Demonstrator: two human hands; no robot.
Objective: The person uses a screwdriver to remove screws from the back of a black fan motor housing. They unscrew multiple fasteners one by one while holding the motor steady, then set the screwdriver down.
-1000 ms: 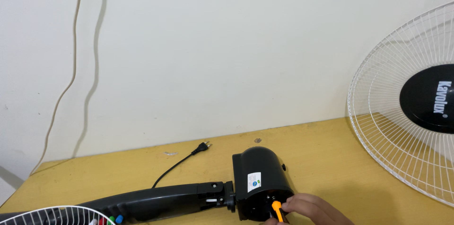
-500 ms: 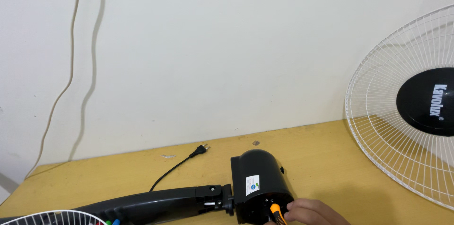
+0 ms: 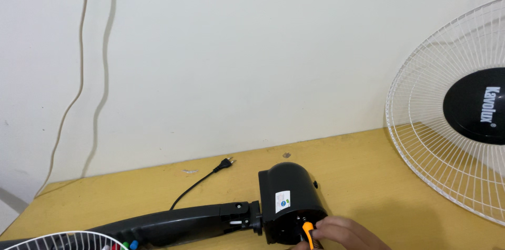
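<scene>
one hand: only one hand (image 3: pixel 344 232) showing, bottom edge, can't tell if it's l or r, fingers clamped round an orange-handled tool (image 3: pixel 308 230)
tool: tip pushed against the face of the black motor housing (image 3: pixel 291 202)
motor housing: lying on its side on the yellow table (image 3: pixel 368 171), joined to the black fan neck (image 3: pixel 179 223) on its left
plug: black plug (image 3: pixel 226 164) w/ cord, just behind the housing, loose
grille: white fan grille (image 3: pixel 447 139) leaning on the wall, well right of the housing
2nd grille: another white grille (image 3: pixel 63 241) far left of the housing, mostly cut off
</scene>
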